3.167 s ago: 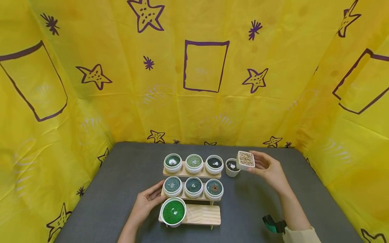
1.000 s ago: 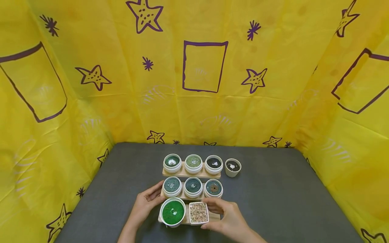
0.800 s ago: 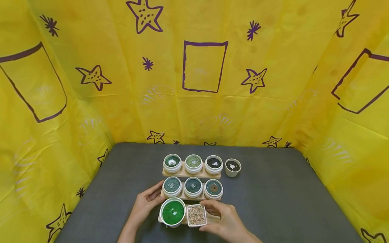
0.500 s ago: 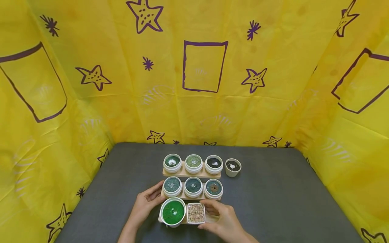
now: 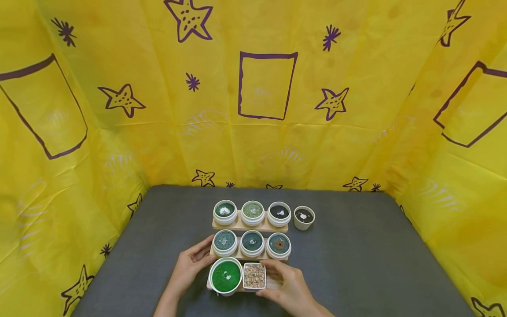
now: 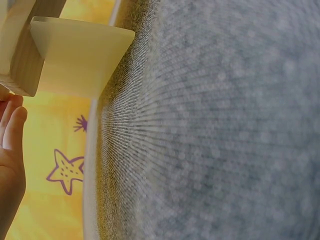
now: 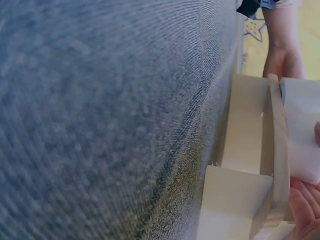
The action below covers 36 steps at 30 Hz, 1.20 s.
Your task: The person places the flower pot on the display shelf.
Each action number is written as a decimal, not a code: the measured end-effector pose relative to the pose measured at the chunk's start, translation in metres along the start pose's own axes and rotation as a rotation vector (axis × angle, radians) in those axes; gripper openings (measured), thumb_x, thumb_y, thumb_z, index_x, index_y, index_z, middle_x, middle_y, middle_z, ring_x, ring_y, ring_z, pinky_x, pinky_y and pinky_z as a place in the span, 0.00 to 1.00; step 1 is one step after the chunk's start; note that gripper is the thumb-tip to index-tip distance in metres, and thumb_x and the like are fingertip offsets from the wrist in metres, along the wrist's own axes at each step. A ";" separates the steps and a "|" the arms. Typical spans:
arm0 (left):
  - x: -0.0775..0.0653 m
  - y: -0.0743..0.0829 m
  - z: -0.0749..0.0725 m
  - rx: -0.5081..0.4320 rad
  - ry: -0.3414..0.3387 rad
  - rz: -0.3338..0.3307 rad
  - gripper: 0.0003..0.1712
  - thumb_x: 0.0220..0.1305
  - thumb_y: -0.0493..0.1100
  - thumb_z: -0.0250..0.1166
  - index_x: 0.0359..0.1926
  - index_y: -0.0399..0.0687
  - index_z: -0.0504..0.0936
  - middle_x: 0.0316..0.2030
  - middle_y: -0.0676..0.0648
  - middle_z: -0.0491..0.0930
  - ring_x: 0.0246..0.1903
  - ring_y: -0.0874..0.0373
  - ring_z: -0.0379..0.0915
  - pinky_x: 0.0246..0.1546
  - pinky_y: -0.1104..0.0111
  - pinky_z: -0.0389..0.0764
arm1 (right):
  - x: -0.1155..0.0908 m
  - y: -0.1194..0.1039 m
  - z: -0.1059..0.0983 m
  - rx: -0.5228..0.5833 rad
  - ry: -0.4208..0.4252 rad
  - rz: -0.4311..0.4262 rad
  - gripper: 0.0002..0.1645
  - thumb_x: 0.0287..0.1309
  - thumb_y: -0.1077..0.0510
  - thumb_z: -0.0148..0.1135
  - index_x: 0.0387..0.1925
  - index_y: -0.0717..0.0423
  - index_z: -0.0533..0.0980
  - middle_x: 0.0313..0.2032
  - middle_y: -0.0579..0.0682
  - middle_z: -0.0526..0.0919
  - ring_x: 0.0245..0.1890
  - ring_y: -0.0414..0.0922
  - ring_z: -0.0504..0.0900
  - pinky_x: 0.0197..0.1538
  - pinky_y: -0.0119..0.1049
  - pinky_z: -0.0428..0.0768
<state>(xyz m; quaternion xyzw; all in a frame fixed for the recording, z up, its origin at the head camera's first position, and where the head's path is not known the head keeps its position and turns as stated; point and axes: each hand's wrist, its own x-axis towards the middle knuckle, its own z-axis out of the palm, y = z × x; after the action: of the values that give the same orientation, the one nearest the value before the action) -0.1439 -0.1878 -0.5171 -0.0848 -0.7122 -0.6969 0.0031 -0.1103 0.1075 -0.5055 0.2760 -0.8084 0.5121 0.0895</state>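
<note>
My right hand (image 5: 290,284) grips a small square white pot (image 5: 255,289) of tan, pebble-like bits, thumb at its front corner and fingers at its back. The pot is at the bottom tier of the wooden stand (image 5: 273,229), just right of a larger round white pot (image 5: 212,287) with a green top. My left hand (image 5: 191,264) holds the left end of the stand between thumb and fingers; from the left wrist, the fingertips (image 6: 17,112) show against the wood (image 6: 25,70). The right wrist view has right-hand fingers (image 7: 304,202) beside the stand's edge.
Two upper tiers carry several round white pots with dark or green tops, one of them a pot (image 5: 279,245) with a brown centre. Beside the back tier, on the grey table (image 5: 356,246), stands a loose cup (image 5: 303,224). Yellow patterned cloth (image 5: 261,149) encloses the table.
My right hand has brought the square pot from beside the loose cup forward to the bottom tier, then slid it left against the round green pot. My left hand has stayed in place.
</note>
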 end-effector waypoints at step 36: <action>0.000 -0.002 -0.001 -0.021 -0.017 0.035 0.33 0.63 0.30 0.64 0.67 0.24 0.65 0.55 0.72 0.78 0.55 0.76 0.76 0.52 0.82 0.79 | -0.006 0.000 -0.022 -0.035 0.127 -0.175 0.29 0.39 0.56 0.82 0.47 0.58 0.83 0.38 0.56 0.90 0.40 0.39 0.89 0.43 0.22 0.84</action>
<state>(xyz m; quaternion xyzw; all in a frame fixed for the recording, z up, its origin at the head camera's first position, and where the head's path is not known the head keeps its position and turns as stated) -0.1445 -0.1884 -0.5195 -0.1029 -0.7034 -0.7033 0.0084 -0.1083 0.1292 -0.4976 0.3107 -0.7828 0.5047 0.1898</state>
